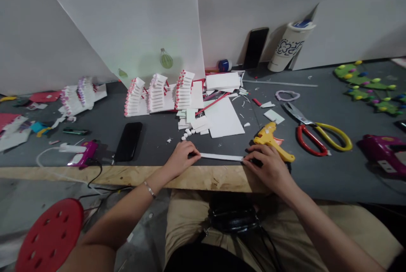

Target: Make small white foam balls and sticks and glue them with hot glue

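Observation:
A narrow white strip stretches level between my two hands, just above the wooden front edge of the table. My left hand pinches its left end between thumb and fingers. The right end is pinched by my right hand. Right behind my right hand lies a yellow glue gun. Small white bits and a white sheet lie beyond the strip. Farther back stand rows of white pieces with red tips.
Large scissors with red and yellow handles lie at the right. A black phone and a purple power block with cables are at the left. A white tumbler stands at the back, and a red stool is below left.

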`<state>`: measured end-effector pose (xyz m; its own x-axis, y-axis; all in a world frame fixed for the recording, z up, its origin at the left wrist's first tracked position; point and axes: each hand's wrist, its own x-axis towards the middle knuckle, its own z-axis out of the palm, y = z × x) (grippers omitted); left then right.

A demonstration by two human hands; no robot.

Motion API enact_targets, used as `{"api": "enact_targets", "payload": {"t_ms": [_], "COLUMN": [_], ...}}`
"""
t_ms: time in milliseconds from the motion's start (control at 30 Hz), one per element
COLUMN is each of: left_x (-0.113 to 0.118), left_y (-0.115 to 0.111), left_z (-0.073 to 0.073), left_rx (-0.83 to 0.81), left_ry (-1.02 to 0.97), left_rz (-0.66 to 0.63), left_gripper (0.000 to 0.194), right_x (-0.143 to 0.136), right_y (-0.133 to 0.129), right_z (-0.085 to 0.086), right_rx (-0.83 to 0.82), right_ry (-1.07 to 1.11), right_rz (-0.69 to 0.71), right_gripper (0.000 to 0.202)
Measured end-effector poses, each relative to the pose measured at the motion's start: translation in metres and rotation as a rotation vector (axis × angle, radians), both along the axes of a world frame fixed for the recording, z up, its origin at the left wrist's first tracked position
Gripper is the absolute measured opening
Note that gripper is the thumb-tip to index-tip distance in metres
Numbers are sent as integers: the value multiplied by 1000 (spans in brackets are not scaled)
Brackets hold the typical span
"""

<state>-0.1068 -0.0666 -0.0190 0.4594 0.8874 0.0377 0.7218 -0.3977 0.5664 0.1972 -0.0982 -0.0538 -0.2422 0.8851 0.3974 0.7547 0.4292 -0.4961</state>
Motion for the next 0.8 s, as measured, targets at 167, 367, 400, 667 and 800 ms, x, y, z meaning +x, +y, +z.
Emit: {"api": "enact_targets", "payload": {"t_ms": [167,367,400,667,800], "left_x": [3,3,4,12,16], "left_y": [3,1,1,1,5], "left_z": [7,7,7,14,16], "left_rx": [-70,-73,-75,-138,-186], "left_ry": [12,17,21,64,105], "left_rz": [26,40,43,89,103], "left_gripper": [10,11,11,14,15], "right_x": [1,-2,-3,-8,-13], "right_y": [2,-3,-4,-4,-5], "right_z": [3,3,3,1,6], "right_rx": [-14,-25,-30,-53,-75], "right_ry": [1,-48,-54,-57,-84], "right_rz": [29,-16,-30,-143,-192], "right_gripper": [20,15,14,12,14]}}
